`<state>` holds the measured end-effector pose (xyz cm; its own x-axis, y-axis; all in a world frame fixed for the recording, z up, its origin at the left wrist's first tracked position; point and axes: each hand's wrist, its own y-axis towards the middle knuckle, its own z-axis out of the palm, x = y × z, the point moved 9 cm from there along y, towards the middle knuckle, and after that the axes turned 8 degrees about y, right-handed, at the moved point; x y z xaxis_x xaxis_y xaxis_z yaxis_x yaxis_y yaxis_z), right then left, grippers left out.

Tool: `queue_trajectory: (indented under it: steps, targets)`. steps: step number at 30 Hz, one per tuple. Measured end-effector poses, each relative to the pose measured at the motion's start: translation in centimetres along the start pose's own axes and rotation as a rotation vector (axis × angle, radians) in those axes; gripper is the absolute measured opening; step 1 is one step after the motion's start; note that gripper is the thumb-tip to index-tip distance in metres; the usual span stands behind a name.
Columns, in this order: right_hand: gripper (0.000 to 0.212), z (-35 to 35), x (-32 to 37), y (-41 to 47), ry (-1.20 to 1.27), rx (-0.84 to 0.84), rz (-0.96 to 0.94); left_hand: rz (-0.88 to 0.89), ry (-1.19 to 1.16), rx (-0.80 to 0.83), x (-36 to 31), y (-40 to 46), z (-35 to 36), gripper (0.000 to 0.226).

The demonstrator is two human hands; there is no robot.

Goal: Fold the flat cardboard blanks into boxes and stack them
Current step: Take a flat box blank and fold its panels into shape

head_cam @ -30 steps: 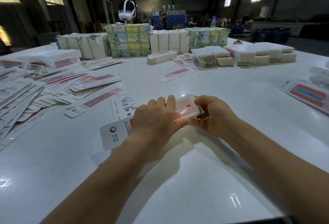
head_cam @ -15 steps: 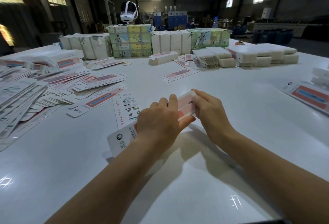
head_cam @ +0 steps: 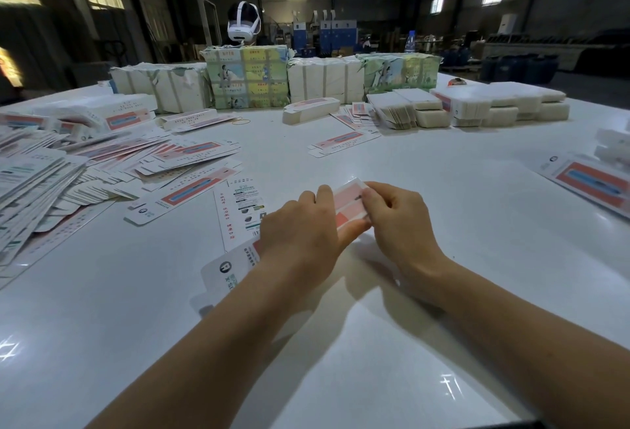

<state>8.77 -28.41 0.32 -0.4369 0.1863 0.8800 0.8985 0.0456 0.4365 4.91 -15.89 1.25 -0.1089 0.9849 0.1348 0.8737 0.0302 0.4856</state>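
A long white and red cardboard box blank (head_cam: 347,205) is held just above the white table (head_cam: 341,360) in the middle of the view. My left hand (head_cam: 300,237) grips its middle from above and hides most of it; its white printed end (head_cam: 228,266) sticks out toward me on the left. My right hand (head_cam: 392,214) pinches the far red end with fingertips. A big loose heap of flat blanks (head_cam: 68,169) covers the table's left side. One flat blank (head_cam: 240,214) lies just left of my left hand.
Wrapped bundles (head_cam: 249,76) line the far edge, with stacks of white blanks (head_cam: 494,105) at back right. A single blank (head_cam: 344,144) lies mid-table, another (head_cam: 593,183) at the right edge. A person wearing a headset (head_cam: 243,23) stands behind the bundles.
My right hand has moved from under the blank's far end up onto its top, fingers now pinching the red end. The left hand keeps its grip and barely shifts.
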Motion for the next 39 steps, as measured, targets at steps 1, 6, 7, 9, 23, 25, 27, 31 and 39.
queue_trajectory:
  steps: [1, 6, 7, 9, 23, 25, 27, 31, 39]
  targets:
    - [0.031, 0.1, 0.1, 0.0, -0.007, 0.009, -0.007, 0.007, 0.014, -0.004, -0.1, 0.0, -0.1, 0.067]
    - [0.031, 0.9, -0.1, -0.1, 0.044, 0.088, 0.016, -0.003, 0.020, 0.007, 0.3, 0.0, 0.0, 0.068]
    - [0.030, 1.1, -0.1, -0.1, 0.080, 0.107, 0.030, -0.012, 0.012, 0.015, 0.5, 0.0, 0.1, 0.068]
    - [0.026, 1.2, 0.0, 0.0, 0.137, 0.110, 0.039, -0.034, -0.011, 0.025, 1.0, 0.3, 0.2, 0.069]
    - [0.034, 1.6, -0.2, -0.6, 0.077, 0.129, 0.041, 0.004, 0.034, -0.001, 2.0, 0.4, 0.2, 0.075]
    - [0.037, 1.9, -0.1, -0.8, 0.065, 0.162, 0.030, 0.007, 0.042, -0.011, 2.2, 0.3, 0.1, 0.076]
    - [0.044, 2.3, 0.0, -0.8, 0.122, 0.220, 0.052, 0.003, 0.044, -0.030, 2.5, 0.2, -0.1, 0.072]
    - [0.035, 3.4, 0.1, -0.6, 0.282, 0.384, 0.138, -0.011, -0.014, -0.020, 3.4, 0.5, -0.1, 0.072]
    - [0.073, 3.0, 2.2, -0.8, -0.200, 0.591, -0.293, 0.184, -0.054, 0.052, 1.3, 0.7, 0.4, 0.081]
